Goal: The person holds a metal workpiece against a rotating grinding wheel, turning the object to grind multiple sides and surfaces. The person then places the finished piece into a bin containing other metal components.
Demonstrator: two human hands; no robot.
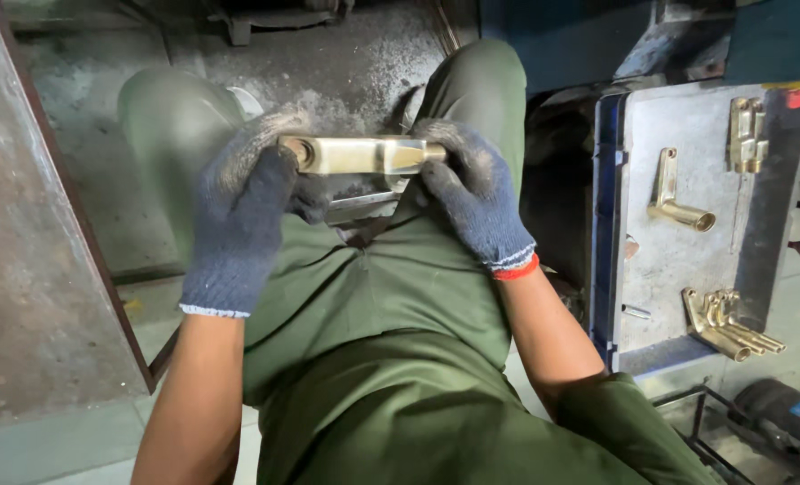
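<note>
We hold a brass part [359, 154] in both hands, up over our lap, between our knees. It is a long, shiny yellow metal piece. Its long side lies flat, running from left to right. A round open end points to the left, and the thin end points to the right.

Our left hand [243, 211] has a closed grip around the round end. Our right hand [476, 193] has a closed grip on the thin end. Both hands wear dark blue gloves.

We think the part could slip, because each hand only holds one tip. If one grip lets go, it may drop onto our green trousers [391, 296] or the dusty floor [346, 63].

On our right sits a grey metal tray [678, 260]. More brass parts [728, 325] lie on it, well apart from our hands.
</note>
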